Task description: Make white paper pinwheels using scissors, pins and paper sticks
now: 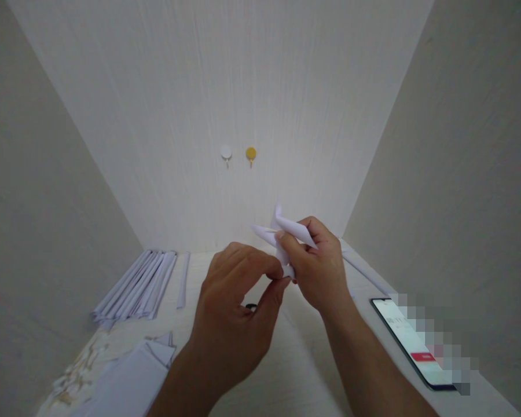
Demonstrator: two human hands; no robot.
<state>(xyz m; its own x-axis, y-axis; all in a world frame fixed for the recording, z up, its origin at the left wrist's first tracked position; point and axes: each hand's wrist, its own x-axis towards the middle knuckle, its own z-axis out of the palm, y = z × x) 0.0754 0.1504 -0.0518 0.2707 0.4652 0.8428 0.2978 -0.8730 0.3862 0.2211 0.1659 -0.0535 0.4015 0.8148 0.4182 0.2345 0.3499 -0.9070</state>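
Observation:
A folded white paper shape (297,230) with several pointed blades, like a pinwheel, is held up above the table in front of me. My right hand (319,269) grips its middle, the thumb pressed on the near side. Between thumb and index fingertip, my left hand (238,301) pinches the paper's lower end, close to the right hand's fingers. The fingertips hide part of that end. Behind the left hand, a small dark object (251,306) shows only in part, and I cannot make out its kind.
Rolled white paper sticks (134,286) lie bundled at the left, with a single paper stick (183,281) beside them. White paper sheets (128,376) lie nearer. A phone (412,341) with a lit screen rests at the right, near another paper stick (367,272). Walls enclose the table.

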